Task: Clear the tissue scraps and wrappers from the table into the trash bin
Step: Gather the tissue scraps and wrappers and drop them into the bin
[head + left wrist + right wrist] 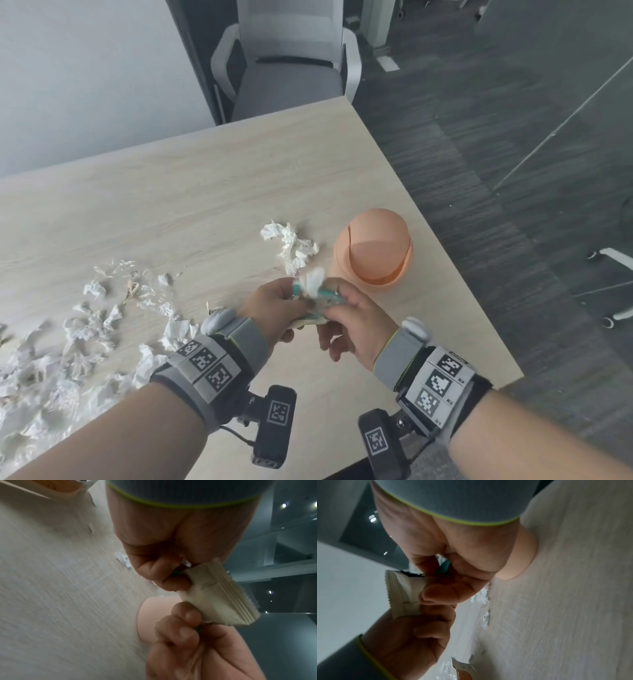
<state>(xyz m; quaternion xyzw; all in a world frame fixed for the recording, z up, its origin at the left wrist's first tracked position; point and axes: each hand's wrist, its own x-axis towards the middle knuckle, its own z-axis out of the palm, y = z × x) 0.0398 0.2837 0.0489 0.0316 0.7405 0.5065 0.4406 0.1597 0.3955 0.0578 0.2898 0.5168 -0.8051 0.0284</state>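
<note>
Both my hands meet just above the table (205,178), in front of the orange swing-lid trash bin (375,253). My left hand (294,298) and right hand (334,301) both grip one bundle of wrappers and tissue (313,284), white on top with a teal wrapper showing. In the left wrist view, my left hand (173,577) curls on a cream ribbed wrapper (221,596), with the right hand's fingers (185,616) below it. In the right wrist view, my right hand (440,588) pinches the same wrapper (402,595). A crumpled tissue (291,248) lies left of the bin. Several tissue scraps (78,335) cover the table's left.
A grey office chair (291,68) stands beyond the table's far edge. The table's right edge runs diagonally just past the bin, with dark carpet (496,205) below. A chair base with castors (616,308) sits at the far right.
</note>
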